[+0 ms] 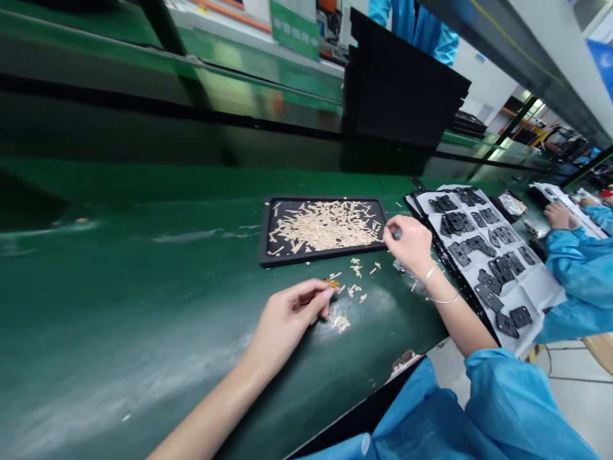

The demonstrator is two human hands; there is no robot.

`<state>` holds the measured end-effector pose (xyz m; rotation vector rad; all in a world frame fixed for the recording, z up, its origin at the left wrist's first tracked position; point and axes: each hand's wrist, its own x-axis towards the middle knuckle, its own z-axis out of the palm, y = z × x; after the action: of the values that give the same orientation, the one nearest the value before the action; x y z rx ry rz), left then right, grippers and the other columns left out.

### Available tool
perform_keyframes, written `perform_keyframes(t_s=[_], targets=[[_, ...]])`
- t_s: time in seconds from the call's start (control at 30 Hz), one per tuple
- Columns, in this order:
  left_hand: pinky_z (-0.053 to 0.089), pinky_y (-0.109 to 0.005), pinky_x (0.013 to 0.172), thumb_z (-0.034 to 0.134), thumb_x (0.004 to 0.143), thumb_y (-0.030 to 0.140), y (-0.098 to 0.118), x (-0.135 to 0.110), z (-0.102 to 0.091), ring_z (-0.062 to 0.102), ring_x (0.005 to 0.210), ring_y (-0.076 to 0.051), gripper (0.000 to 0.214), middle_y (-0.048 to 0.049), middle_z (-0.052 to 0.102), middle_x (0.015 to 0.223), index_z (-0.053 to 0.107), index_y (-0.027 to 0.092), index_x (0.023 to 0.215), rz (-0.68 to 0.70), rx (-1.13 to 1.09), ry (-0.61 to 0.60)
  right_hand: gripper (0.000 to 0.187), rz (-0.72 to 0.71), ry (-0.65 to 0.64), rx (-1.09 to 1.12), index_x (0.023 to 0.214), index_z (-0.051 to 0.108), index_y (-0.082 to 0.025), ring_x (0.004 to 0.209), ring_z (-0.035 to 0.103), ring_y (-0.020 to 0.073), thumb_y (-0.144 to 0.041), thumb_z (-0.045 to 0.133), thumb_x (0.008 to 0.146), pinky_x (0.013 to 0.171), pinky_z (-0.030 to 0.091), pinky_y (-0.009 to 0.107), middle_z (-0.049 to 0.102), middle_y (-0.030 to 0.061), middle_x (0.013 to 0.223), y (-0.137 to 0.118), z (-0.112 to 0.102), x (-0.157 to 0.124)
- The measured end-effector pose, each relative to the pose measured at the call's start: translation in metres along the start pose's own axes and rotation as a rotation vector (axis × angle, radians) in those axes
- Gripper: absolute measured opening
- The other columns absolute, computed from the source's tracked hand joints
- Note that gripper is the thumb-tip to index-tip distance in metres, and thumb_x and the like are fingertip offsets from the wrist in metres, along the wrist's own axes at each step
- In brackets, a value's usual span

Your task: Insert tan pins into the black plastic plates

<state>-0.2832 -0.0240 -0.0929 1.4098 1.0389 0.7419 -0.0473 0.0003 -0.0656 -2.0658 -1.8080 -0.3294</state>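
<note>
My left hand (292, 313) rests on the green bench with its fingers pinched around a small amber piece (332, 282). Pale paper strips (357, 271) lie scattered just ahead of it. My right hand (409, 243) is at the right edge of a black tray (265, 230) heaped with the same pale strips (325, 225); its fingers are curled together in a pinch on something too small to name. Two thin bracelets circle that wrist.
A white sheet (541, 287) carrying several dark flat parts (488, 252) lies to the right. Beyond it a co-worker's blue sleeve (582, 268) and hand (558, 216) work at another sheet. A stack of black trays (397, 96) stands behind, past the conveyor rail.
</note>
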Motion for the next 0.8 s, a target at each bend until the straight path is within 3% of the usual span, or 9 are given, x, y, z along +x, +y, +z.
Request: perform_keyframes(t_s=[0.1,0.23,0.3,0.37,0.43,0.53,0.7,0.8], targets=[[0.03,-0.021,0.044,0.064,0.073,0.044,0.001,-0.001,0.001,0.042,0.047,-0.01,0.028,0.0021,0.054,0.049,0.066,0.016,0.072,0.02,0.014,-0.01,0.02,0.235,-0.01,-0.108,0.098,0.067,-0.02,0.095,0.065,0.0245,-0.027,0.056,0.084,0.078,0.049,0.034,0.072,0.0076,0.095,0.044,-0.018,0.01],[0.035,-0.022,0.048,0.063,0.073,0.044,0.003,-0.002,0.003,0.045,0.048,-0.011,0.028,0.002,0.054,0.05,0.066,0.017,0.071,0.046,0.023,-0.014,0.047,0.548,-0.049,-0.224,0.122,0.06,-0.011,0.118,0.055,0.0367,-0.039,0.06,0.084,0.09,0.047,0.048,0.065,0.021,0.119,0.108,-0.031,0.023],[0.036,-0.022,0.049,0.062,0.073,0.045,0.005,-0.003,0.004,0.047,0.049,-0.012,0.028,0.0021,0.054,0.05,0.066,0.017,0.071,0.051,0.024,-0.009,0.06,0.667,-0.097,-0.249,0.125,0.057,-0.008,0.122,0.052,0.0382,-0.049,0.064,0.082,0.095,0.045,0.052,0.062,0.0237,0.122,0.132,-0.031,0.026],[0.035,-0.022,0.049,0.061,0.073,0.046,0.006,-0.003,0.003,0.046,0.048,-0.012,0.029,0.0022,0.053,0.05,0.065,0.017,0.071,0.053,0.028,-0.006,0.058,0.747,-0.147,-0.256,0.125,0.057,-0.01,0.12,0.055,0.0332,-0.052,0.062,0.085,0.098,0.045,0.052,0.061,0.0188,0.124,0.149,-0.029,0.028],[0.034,-0.022,0.049,0.06,0.074,0.046,0.006,-0.003,0.003,0.045,0.048,-0.012,0.03,0.0023,0.053,0.05,0.064,0.017,0.07,0.056,0.035,-0.006,0.044,0.79,-0.18,-0.26,0.124,0.056,-0.015,0.115,0.058,0.026,-0.044,0.058,0.091,0.097,0.048,0.049,0.059,0.0117,0.126,0.16,-0.027,0.029],[0.034,-0.022,0.05,0.058,0.074,0.047,0.003,-0.003,0.003,0.045,0.049,-0.011,0.031,0.0024,0.052,0.051,0.063,0.017,0.07,0.064,0.039,-0.014,0.038,0.805,-0.208,-0.256,0.124,0.056,-0.017,0.113,0.059,0.0235,-0.04,0.057,0.093,0.096,0.049,0.048,0.058,0.0094,0.128,0.168,-0.025,0.03],[0.036,-0.023,0.054,0.058,0.074,0.046,0.0,-0.001,0.005,0.046,0.051,-0.012,0.031,0.0023,0.052,0.051,0.064,0.016,0.072,0.08,0.029,-0.013,0.067,0.768,-0.248,-0.191,0.128,0.056,-0.013,0.123,0.053,0.0355,-0.062,0.06,0.082,0.102,0.041,0.051,0.061,0.0196,0.126,0.173,-0.021,0.031],[0.037,-0.023,0.054,0.057,0.074,0.045,0.003,-0.002,0.006,0.047,0.051,-0.012,0.029,0.0023,0.052,0.051,0.064,0.016,0.07,0.086,0.036,-0.007,0.074,0.751,-0.246,-0.143,0.13,0.055,-0.011,0.128,0.049,0.0391,-0.061,0.067,0.077,0.104,0.038,0.054,0.059,0.022,0.128,0.177,-0.017,0.032]])
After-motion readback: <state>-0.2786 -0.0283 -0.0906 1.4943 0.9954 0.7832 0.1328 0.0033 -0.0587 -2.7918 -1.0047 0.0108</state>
